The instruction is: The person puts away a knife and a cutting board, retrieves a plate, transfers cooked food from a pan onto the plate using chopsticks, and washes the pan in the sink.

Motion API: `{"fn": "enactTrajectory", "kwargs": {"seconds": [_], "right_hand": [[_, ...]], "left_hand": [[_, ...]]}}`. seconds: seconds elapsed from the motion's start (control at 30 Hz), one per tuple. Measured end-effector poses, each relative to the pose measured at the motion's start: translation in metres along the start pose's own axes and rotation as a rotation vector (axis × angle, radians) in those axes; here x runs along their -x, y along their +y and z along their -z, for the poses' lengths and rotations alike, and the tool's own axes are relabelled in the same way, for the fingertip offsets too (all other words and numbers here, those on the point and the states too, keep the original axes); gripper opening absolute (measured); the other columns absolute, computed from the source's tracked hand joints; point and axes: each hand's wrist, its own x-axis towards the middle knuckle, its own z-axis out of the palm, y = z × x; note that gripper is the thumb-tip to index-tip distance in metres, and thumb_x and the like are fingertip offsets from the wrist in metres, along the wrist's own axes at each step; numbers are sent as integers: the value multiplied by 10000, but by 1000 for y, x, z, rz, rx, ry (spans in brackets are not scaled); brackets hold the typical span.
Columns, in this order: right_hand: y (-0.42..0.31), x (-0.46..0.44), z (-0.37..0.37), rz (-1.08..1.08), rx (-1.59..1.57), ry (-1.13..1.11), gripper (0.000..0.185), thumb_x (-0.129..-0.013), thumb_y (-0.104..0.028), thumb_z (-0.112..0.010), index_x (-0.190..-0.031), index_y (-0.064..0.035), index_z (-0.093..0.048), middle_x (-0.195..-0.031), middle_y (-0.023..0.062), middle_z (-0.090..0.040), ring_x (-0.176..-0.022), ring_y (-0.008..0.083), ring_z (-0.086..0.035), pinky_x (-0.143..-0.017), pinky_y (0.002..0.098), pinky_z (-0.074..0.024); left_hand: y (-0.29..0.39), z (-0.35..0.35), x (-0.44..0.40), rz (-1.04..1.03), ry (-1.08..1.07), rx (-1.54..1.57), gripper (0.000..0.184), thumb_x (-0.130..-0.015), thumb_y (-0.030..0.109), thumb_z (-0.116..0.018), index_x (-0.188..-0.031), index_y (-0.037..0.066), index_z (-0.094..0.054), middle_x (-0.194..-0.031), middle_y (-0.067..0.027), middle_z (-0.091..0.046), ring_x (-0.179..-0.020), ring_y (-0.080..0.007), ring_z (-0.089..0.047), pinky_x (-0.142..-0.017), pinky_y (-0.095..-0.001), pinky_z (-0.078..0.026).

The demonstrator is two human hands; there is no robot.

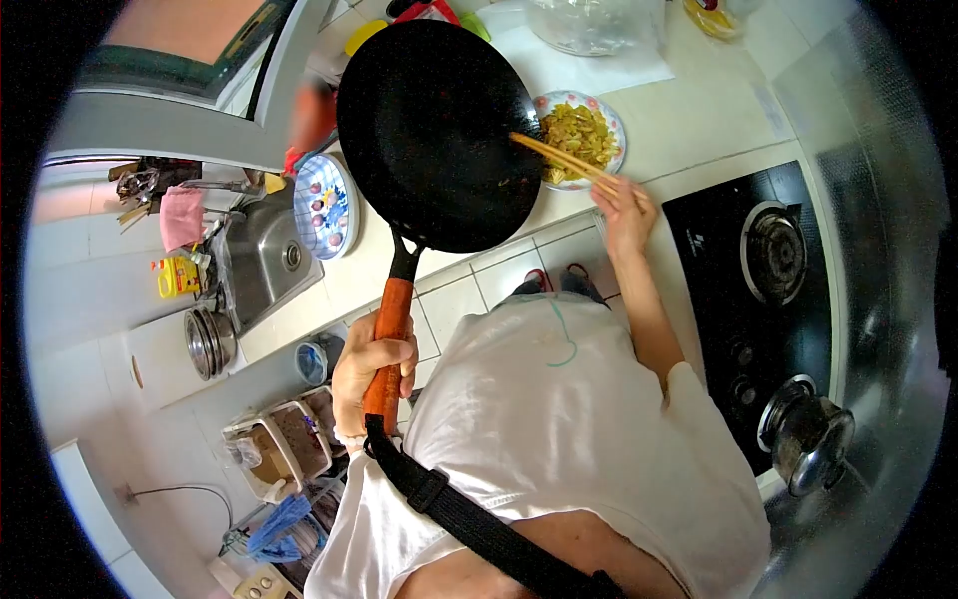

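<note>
My left hand (371, 371) is wrapped round the orange-brown wooden handle of a black wok (439, 130). The wok is held up and tilted over the counter, its dark inside showing only a few small bits of food. In my right hand (627, 212) is a pair of chopsticks (564, 160), closed between the fingers. Their tips reach the right edge of the wok. A patterned plate (618, 125) beside the wok bears a heap of cooked, yellow-green shredded food (579, 135). The plate's left edge is partly hidden behind the wok.
At the right lies a black gas hob (714, 250) with a lidded metal pot (810, 439). On the left are a steel sink (264, 255), a blue-and-white dish (344, 205) and stacked metal bowls (205, 344). A plastic-covered bowl (579, 22) stands at the back.
</note>
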Motion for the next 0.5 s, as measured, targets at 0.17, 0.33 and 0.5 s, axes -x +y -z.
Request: {"fn": "enactTrajectory", "kwargs": {"seconds": [0.17,0.33,0.5], "right_hand": [[-26,-3,21,147,36,100,272,-913,-186,-559,-957,82,-552,-930,206,-638,-793,303,-662,-712,392,-579],[-19,11,-13,6,35,-41,298,-919,-191,-555,-988,98,-538,-934,211,-636,-784,295,-662,-712,393,-579],[-22,0,13,103,32,76,290,-926,-187,-538,-975,98,-549,-935,212,-637,-781,283,-664,-716,372,-577]], "left_hand": [[-1,-1,0,2,26,-12,302,-614,85,-580,-864,-56,-487,-570,-93,-483,-377,-158,-414,-347,-257,-397],[-1,2,-2,-9,-1,-15,308,-611,86,-578,-867,-58,-484,-569,-92,-483,-374,-158,-410,-347,-258,-390],[-2,3,0,-14,2,-36,316,-605,99,-586,-860,-57,-482,-554,-89,-475,-372,-158,-406,-346,-255,-386]]}}
